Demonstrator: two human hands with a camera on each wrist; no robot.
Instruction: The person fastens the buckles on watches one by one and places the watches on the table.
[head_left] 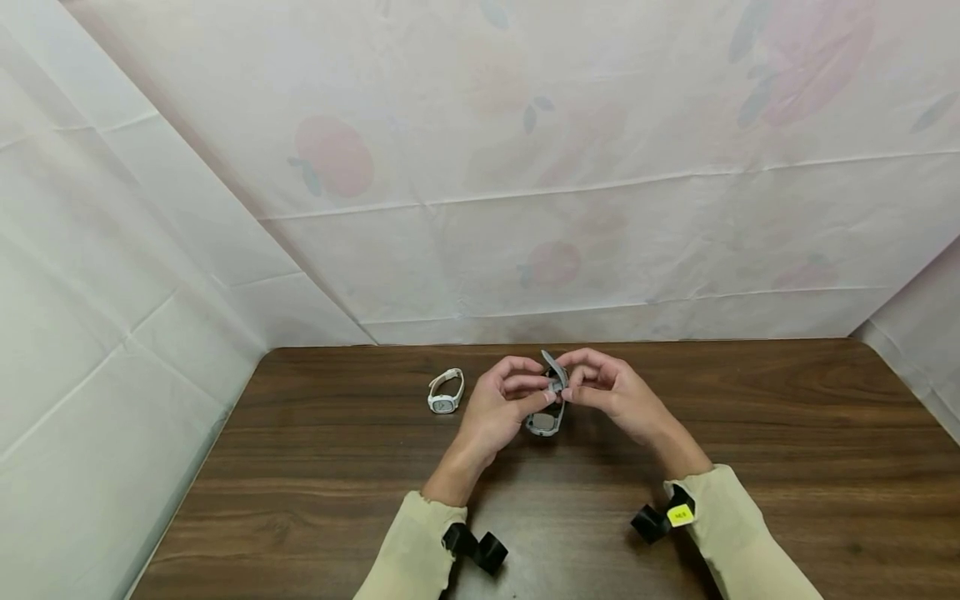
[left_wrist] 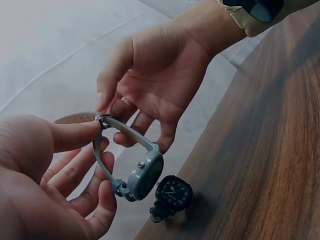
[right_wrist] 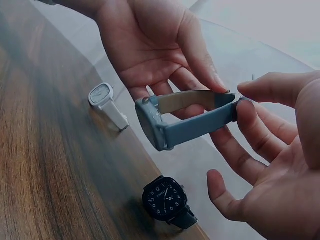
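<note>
The wooden table (head_left: 750, 433) stood against pale sheeting printed with faint fruit (head_left: 600, 167), which left its dark top as the only working surface. Above the middle of it, both hands met and held a grey-blue wristwatch (head_left: 546, 408) clear of the wood, so the strap could be handled from both ends at once.

The left hand (head_left: 501, 407) had its thumb and forefinger pinched on the strap near the buckle (left_wrist: 104, 120), its other fingers loosely spread beneath as a cradle. The right hand (head_left: 611, 393) pinched the same joint from the other side, its remaining fingers relaxed and apart. With the case (right_wrist: 150, 122) hanging lowest, the strap formed a closed loop, the grip apparently placed where the two strap ends overlapped.

A white wristwatch (head_left: 446, 392) stood on the table just left of the hands, its strap looped. A black-dialled wristwatch (right_wrist: 166, 200) lay on the wood beneath the hands, face up, untouched.
</note>
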